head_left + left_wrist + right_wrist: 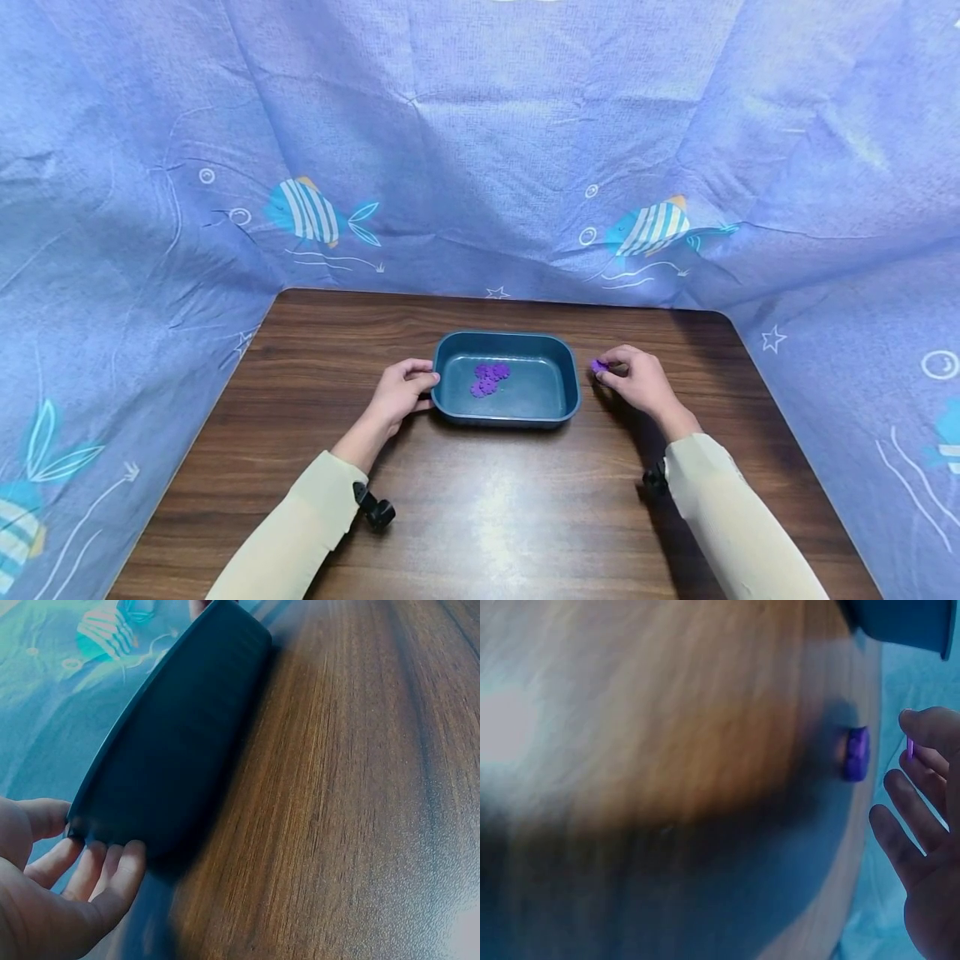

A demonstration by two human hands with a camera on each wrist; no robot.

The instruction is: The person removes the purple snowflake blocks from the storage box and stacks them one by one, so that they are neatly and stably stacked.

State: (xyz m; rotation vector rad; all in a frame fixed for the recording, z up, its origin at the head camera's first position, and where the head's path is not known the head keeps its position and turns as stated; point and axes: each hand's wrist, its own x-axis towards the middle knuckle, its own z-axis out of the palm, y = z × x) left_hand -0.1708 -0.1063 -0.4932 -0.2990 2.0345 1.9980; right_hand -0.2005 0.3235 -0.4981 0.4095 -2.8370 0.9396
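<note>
A dark teal rectangular tray [506, 422] sits on the table, with several small purple scalloped discs [489, 377] lying together inside, left of centre. My left hand [397, 390] grips the tray's left end, thumb at the rim and fingertips against the outer wall, as the left wrist view also shows. Just right of the tray, my right hand [636, 379] pinches a thin purple disc [910, 746] between thumb and forefinger, its other fingers spread loosely. A short purple stack [857, 754] stands on the table close to those fingertips.
The dark wood-grain table [465, 492] has rounded far corners. Blue cloth [495, 150] printed with fish hangs behind it and along both sides. A black wrist mount [375, 508] sticks out from the left sleeve, and another [656, 477] from the right.
</note>
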